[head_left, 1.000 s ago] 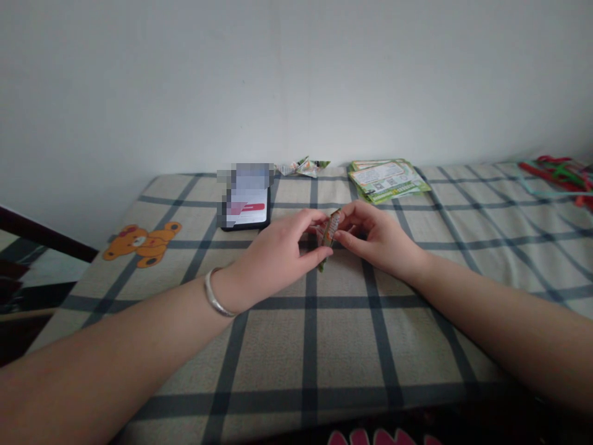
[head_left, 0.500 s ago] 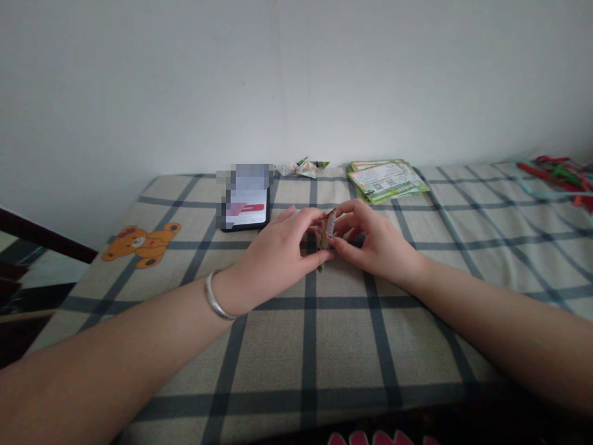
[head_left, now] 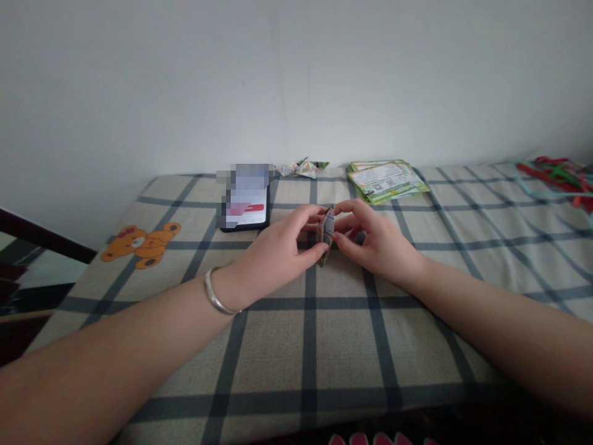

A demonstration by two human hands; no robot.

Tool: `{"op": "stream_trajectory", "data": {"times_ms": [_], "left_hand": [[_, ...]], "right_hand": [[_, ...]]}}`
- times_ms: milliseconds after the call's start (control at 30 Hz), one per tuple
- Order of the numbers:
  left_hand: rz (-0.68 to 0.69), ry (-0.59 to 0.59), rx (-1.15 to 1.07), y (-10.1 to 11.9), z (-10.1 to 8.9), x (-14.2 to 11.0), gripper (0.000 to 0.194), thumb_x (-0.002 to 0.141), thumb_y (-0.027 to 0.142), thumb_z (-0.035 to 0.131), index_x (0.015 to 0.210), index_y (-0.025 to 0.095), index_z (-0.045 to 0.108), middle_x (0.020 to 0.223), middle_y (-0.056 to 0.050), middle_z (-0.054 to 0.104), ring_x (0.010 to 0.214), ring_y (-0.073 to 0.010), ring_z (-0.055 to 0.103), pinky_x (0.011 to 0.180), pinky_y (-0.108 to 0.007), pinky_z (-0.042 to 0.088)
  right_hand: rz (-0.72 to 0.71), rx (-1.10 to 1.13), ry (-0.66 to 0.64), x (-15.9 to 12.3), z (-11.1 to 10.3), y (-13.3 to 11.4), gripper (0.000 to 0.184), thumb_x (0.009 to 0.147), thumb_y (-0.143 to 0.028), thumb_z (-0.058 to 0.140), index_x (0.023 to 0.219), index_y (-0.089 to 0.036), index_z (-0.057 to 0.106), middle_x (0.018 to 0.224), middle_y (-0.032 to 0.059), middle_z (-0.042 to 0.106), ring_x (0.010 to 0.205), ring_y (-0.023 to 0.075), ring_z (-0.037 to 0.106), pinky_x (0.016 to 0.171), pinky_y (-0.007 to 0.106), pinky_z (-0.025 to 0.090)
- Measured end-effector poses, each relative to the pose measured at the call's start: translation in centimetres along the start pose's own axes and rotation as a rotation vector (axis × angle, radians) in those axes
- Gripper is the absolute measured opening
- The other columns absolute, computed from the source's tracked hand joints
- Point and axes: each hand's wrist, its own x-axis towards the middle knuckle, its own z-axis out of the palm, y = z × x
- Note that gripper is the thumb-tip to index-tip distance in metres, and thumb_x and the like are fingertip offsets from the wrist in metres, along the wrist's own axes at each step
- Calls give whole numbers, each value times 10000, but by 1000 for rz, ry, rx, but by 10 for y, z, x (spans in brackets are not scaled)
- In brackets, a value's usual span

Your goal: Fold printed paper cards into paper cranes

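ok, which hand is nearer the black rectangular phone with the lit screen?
Left. The left hand is by the near right corner of the phone; the right hand is farther right, across the small folded printed-paper piece between the hands.

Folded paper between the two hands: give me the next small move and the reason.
Probably ease the sides of the folded paper slightly apart, gently and evenly. The left hand and right hand have fingers on it from opposite sides, and its middle looks wider than its pointed ends, so a light pull seems manageable.
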Motion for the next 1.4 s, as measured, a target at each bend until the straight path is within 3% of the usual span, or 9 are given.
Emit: {"op": "stream_trajectory", "data": {"times_ms": [333, 567, 733, 1000, 1400], "left_hand": [[-24, 5, 26, -3, -3, 3, 414, 864, 216, 634, 1247, 217, 478, 1223, -47, 640, 1143, -190, 623, 1014, -349, 497], [-30, -57, 0, -3, -5, 4, 327, 887, 176, 587, 1204, 237, 538, 1156, 5, 655, 1057, -132, 633, 939, -258, 501], [-38, -76, 56, -3, -6, 4, 350, 880, 158, 582, 1222, 230, 558, 1190, 3, 658, 1095, -144, 621, 976, -281, 486], [25, -74, 162, -3, -6, 6, 380, 878, 177, 598, 1254, 223, 570, 1254, -1, 651, 1150, -147, 607, 1031, -298, 464], [117, -96, 365, -3, -3, 4, 373, 935, 300, 535, 1259, 124, 587, 1266, -100, 641, 1207, -220, 575, 1081, -397, 446]], "right_hand": [[1, -120, 135, 0, 0, 6, 279, 839, -192, 594, 1109, -253, 631, 886, -3, 765, 731, 159, 693, 617, 267, 476], [-72, -196, 132, 2, -3, 9, 215, 834, -161, 593, 984, -230, 730, 906, -1, 756, 752, 144, 674, 642, 253, 477], [-122, -259, 139, 3, -4, 14, 181, 820, -146, 605, 932, -204, 735, 887, 19, 748, 767, 154, 666, 647, 253, 471], [-43, -202, 123, 3, -4, 12, 188, 830, -209, 623, 995, -210, 711, 858, 8, 741, 718, 135, 652, 607, 236, 467], [-38, -202, 165, 5, -3, 12, 24, 796, -187, 630, 795, -165, 637, 671, 6, 675, 584, 120, 612, 524, 219, 444]]}}
